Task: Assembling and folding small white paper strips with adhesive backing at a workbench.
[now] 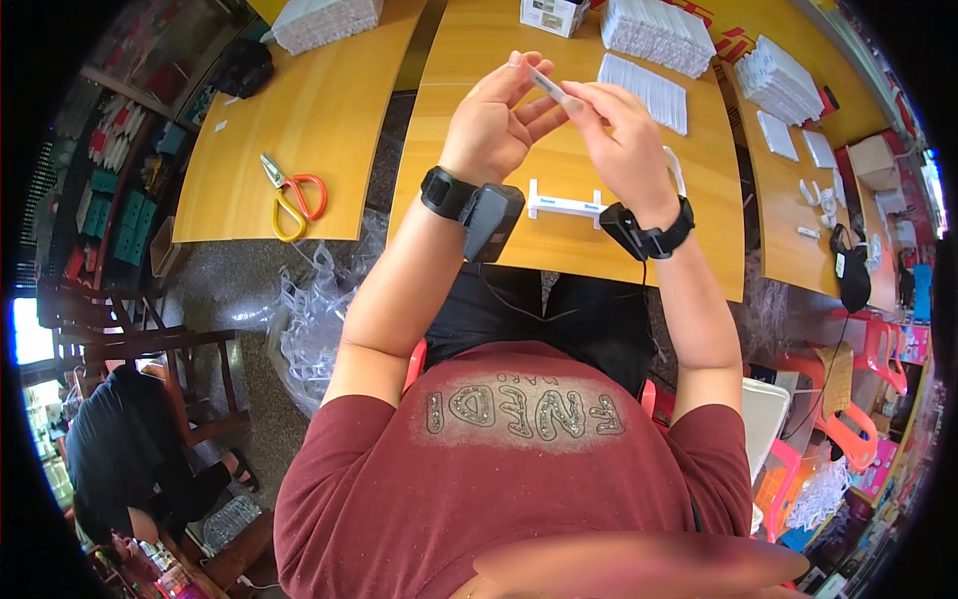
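Above the wooden table (439, 130), I hold a small narrow white strip (547, 86) with dark print, slanted between both hands. My left hand (496, 118) pinches its upper end between thumb and fingertips, with the other fingers curled loosely below. The lower end is between the thumb and fingers of my right hand (624, 145). Below my hands, close to the table's front edge, lies a white H-shaped piece (566, 206) with small blue marks. Beyond the right hand, flat white pieces (647, 92) lie in an overlapping row.
Scissors (289, 196) with red and yellow handles lie on the left table. White stacks (659, 36) stand at the far side, more on the right table (788, 235). Clear plastic bags (317, 324) sit on the floor at left. Another person (125, 449) is at lower left.
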Demonstrator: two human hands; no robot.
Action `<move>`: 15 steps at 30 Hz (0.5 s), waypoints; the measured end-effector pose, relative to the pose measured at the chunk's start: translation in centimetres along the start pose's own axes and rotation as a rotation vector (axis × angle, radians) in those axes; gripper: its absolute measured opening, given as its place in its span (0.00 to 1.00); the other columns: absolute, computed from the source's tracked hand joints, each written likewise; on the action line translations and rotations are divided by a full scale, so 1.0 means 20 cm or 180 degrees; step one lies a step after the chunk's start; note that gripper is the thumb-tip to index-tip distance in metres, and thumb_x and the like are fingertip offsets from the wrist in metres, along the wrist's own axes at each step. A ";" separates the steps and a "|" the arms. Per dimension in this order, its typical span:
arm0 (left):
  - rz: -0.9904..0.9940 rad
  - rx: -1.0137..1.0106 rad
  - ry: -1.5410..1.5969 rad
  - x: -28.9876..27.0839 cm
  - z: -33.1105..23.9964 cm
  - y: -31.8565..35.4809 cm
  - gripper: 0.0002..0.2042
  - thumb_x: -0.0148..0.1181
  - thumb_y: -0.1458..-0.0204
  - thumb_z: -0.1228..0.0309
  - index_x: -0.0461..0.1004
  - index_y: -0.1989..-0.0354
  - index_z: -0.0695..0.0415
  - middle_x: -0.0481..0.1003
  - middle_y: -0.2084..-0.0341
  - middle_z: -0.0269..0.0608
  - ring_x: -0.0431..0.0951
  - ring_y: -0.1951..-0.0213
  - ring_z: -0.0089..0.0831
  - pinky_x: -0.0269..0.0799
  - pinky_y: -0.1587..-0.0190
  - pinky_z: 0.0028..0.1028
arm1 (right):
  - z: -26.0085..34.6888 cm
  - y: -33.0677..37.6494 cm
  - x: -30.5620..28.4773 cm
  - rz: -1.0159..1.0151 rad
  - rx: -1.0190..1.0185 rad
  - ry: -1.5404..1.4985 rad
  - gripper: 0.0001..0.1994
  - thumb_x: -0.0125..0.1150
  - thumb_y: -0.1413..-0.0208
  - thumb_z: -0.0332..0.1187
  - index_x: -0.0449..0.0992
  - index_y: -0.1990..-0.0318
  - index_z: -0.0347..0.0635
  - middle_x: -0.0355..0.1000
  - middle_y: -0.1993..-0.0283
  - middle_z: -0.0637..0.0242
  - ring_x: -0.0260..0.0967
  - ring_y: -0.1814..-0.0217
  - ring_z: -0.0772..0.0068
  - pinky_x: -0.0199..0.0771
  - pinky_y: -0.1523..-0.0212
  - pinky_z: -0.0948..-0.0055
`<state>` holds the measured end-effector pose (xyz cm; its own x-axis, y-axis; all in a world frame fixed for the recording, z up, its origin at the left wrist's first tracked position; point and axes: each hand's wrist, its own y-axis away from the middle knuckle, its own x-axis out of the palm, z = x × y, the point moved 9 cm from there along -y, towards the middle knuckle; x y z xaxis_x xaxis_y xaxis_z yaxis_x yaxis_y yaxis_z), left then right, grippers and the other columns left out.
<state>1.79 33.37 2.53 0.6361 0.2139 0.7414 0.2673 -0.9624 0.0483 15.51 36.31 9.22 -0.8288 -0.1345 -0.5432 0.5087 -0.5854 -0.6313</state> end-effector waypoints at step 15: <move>0.0522 -0.0247 -0.2430 -0.03 0.21 0.17 0.13 0.57 0.36 0.64 0.79 0.56 0.63 0.78 0.74 0.35 0.79 0.73 0.22 0.74 0.68 0.21 | 0.06 0.12 -0.22 -0.0846 -0.0011 0.0311 0.07 0.64 0.40 0.33 0.80 0.59 0.40 0.77 0.67 0.68 0.73 0.66 0.73 0.74 0.64 0.71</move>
<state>5.29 30.55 -0.57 0.9922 0.0967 0.0791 0.0933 -0.9946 0.0456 20.11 34.62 10.77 -0.9070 0.1012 -0.4089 0.2773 -0.5871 -0.7605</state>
